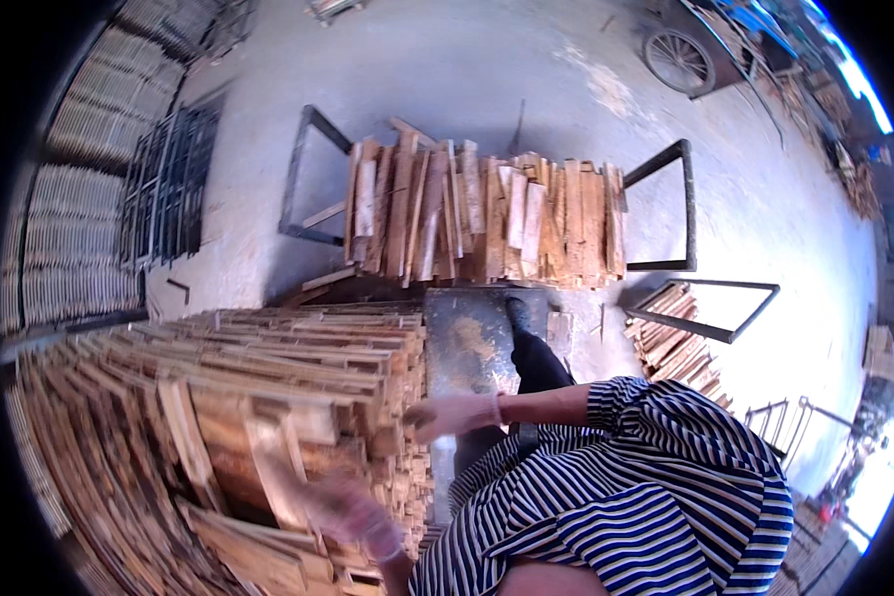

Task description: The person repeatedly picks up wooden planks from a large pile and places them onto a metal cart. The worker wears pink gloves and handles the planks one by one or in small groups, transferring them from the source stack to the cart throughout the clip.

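A large stack of thin wooden slats (298, 343) fills the lower left. My left hand (353, 512), in a pale glove and smeared by motion, is over the slats near the bottom. Its blurred fingers point toward a light board (273, 462) lying on the stack; whether they touch it I cannot make out. My right hand (452, 415), gloved too, reaches across to the stack's right edge, where the slat ends show. Blur hides how its fingers are set. A wider brown board (223, 437) lies beside the light one.
Ahead stands a dark metal rack (687, 204) loaded with upright-looking wood strips (487, 214). More slats (677, 343) lie in a second frame to the right. Bundled wood (79, 233) lines the left wall, beside dark metal frames (169, 184). A spoked wheel (678, 62) is far right.
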`<state>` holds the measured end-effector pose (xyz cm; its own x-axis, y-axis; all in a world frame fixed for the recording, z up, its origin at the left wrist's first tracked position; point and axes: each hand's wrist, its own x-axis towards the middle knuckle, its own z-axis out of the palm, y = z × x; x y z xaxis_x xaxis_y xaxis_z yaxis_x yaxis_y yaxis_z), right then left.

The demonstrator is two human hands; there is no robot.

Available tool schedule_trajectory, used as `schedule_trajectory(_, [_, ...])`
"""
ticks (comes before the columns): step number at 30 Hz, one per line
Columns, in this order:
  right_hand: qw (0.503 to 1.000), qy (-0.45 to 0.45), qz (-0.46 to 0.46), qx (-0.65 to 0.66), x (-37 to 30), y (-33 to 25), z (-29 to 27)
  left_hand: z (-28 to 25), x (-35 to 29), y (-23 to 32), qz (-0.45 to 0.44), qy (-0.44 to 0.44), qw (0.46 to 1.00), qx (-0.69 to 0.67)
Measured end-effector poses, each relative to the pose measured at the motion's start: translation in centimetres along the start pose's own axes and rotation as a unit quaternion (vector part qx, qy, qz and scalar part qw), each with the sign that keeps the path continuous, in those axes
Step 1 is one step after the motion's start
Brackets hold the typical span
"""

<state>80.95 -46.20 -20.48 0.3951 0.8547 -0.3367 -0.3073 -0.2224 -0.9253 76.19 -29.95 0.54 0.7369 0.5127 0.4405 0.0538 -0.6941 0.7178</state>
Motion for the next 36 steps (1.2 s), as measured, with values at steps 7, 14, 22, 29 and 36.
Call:
schedule_trajectory(7, [0.927,0.273,0.189,0.176,-7.9,18.6,-19.7,27.8,-12.6,-15.8,-0.377,-0.394,0.802,-0.245])
schedule_trajectory(14, [0.835,0.442,0.315,0.087,-5.2,30.8,-36.7,51.7,-15.6,-34.0,-0.510,-0.538,0.665,-0.089])
schedule_trajectory(22, [0.740,0.541,0.392,-0.080,-1.0,56.7,-56.4,79.9,-25.0,-43.3,-0.423,-0.523,0.725,-0.149])
schedule_trajectory(29, [0.693,0.550,0.466,0.033,5.3,57.5,-57.4,81.5,-29.7,-39.6,-0.376,-0.478,0.794,-0.003])
schedule_trajectory(36, [0.796,0.507,0.329,0.035,3.9,61.0,-56.7,85.8,-27.1,-39.6,-0.275,-0.503,0.819,-0.009])
